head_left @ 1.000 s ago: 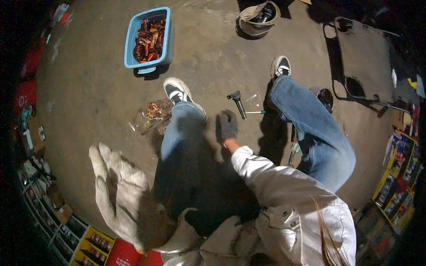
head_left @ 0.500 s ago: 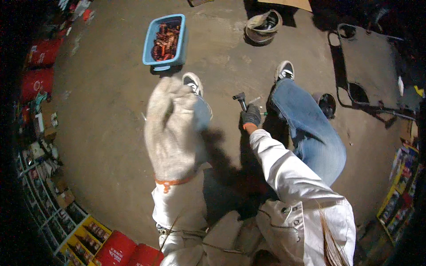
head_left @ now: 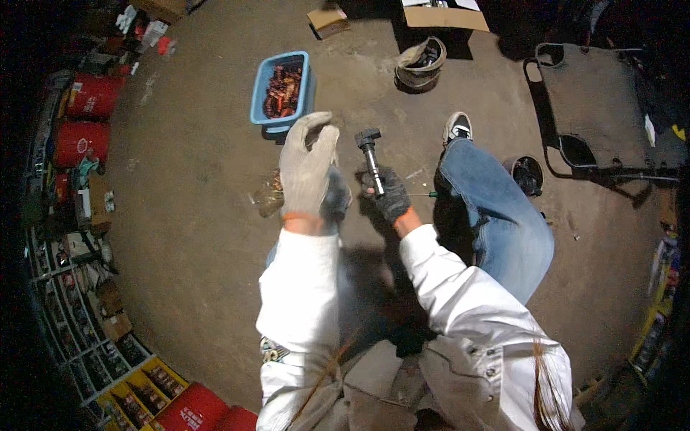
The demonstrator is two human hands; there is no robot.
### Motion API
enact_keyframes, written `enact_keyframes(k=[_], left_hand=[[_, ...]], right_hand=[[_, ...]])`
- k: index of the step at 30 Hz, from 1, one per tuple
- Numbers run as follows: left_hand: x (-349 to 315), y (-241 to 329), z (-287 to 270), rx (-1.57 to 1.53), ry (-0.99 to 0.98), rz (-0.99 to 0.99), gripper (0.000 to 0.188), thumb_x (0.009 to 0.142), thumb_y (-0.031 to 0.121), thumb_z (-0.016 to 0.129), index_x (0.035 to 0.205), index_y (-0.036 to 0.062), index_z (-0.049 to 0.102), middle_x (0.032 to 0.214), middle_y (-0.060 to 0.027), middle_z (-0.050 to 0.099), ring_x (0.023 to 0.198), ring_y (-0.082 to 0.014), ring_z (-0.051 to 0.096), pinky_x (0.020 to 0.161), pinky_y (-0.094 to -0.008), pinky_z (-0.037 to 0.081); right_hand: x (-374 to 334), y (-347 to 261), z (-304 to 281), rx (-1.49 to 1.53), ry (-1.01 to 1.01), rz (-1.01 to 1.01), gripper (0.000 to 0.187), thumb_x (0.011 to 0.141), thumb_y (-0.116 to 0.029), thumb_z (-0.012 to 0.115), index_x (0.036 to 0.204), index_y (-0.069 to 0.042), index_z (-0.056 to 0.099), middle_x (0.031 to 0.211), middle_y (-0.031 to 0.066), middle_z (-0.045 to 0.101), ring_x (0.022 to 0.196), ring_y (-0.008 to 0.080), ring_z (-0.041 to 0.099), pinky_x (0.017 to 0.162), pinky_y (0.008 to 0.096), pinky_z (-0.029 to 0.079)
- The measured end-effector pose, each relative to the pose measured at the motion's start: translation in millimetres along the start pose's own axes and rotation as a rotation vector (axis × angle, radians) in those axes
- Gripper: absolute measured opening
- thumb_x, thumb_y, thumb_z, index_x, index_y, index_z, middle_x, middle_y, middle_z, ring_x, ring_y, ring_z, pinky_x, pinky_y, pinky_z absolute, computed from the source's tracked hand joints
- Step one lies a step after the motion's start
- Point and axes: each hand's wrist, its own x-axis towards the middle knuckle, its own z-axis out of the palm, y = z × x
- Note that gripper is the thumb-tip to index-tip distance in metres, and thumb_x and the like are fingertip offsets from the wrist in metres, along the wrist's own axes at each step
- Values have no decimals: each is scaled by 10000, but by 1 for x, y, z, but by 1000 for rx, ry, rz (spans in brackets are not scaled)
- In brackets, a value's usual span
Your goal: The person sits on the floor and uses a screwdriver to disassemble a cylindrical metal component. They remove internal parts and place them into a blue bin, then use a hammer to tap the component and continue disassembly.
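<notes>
Two gloved hands reach out over the floor [head_left: 194, 230] below us. Our right hand [head_left: 392, 197], in a dark glove, is wrapped around the lower shaft of a dark-headed part [head_left: 370, 159], whose head points away from us. Our left hand [head_left: 307, 169], in a pale glove, stands to the left of the part and apart from it, fingers curved, with a gap between thumb and fingers. Beyond the left hand we note a blue bin [head_left: 307, 92] of reddish-brown pieces; farther right, a bucket [head_left: 418, 77]. Just right of our right hand lies a thin tool with a green end [head_left: 433, 195].
</notes>
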Motion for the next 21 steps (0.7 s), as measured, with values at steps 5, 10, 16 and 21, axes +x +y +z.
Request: enact_keyframes(k=[5, 10, 16, 21], left_hand=[[5, 11, -3, 163, -8, -8, 555, 815, 262, 711, 1263, -4, 521, 1103, -87, 622, 927, -149, 582, 867, -254, 446], [-5, 5, -8, 99, -347, 87, 356, 849, 275, 663, 1056, -14, 657, 964, -63, 664, 885, -114, 581, 813, -235, 443], [0, 1, -29, 249, 124, 234, 261, 860, 217, 621, 1004, 7, 679, 930, -69, 657, 846, -151, 594, 788, -269, 454], [-11, -7, -41, -636, 377, -141, 298, 855, 127, 638, 1105, -32, 605, 887, -66, 607, 770, -132, 571, 611, -225, 447]], right_hand=[[-40, -75, 53, 408, -639, 292, 404, 946, -294, 495, 1103, 79, 513, 666, 40, 532, 506, 94, 478, 452, 217, 388], [-59, -89, 51, 320, -667, 289, 479, 943, -438, 502, 1018, 27, 584, 704, 106, 579, 483, 123, 484, 455, 228, 416], [-24, -12, -17, 138, 368, 140, 455, 934, -453, 510, 1005, -12, 597, 869, 184, 642, 742, 266, 613, 639, 314, 516], [-20, 52, -137, -1085, 686, 144, 423, 931, -427, 504, 986, -23, 617, 892, 190, 641, 783, 269, 601, 685, 330, 497]])
